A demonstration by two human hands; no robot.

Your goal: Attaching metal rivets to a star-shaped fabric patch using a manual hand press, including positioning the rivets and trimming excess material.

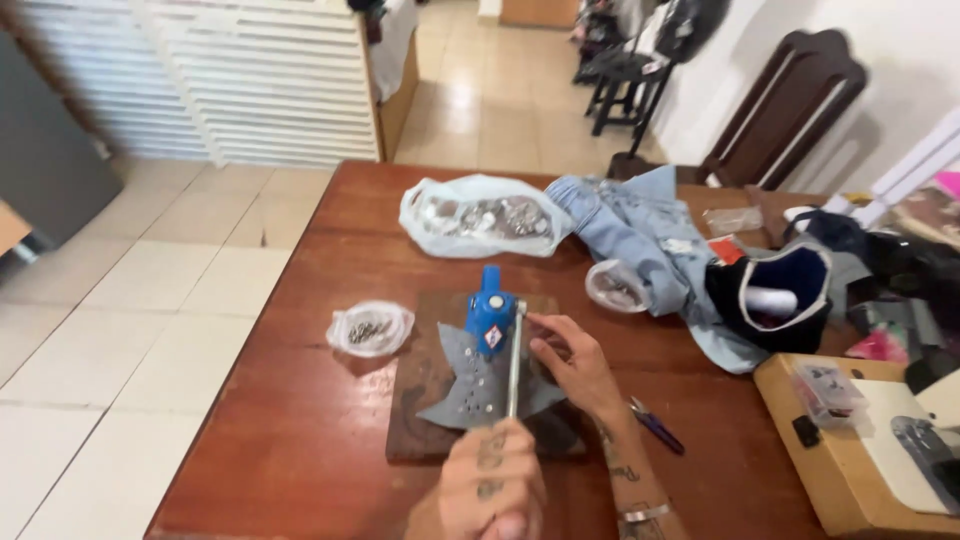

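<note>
One blue press (489,312): left hand (487,487) grips its lever (515,360), right hand (572,362) steadies one grey fabric piece (480,390).

The blue hand press (490,308) stands upright on a dark wooden board (420,400), its steel lever (515,360) angled toward the near edge. Under it — spread flat on the board — lies a grey, jagged-edged piece of fabric (480,390), dotted with small holes, reaching toward the near side.
</note>
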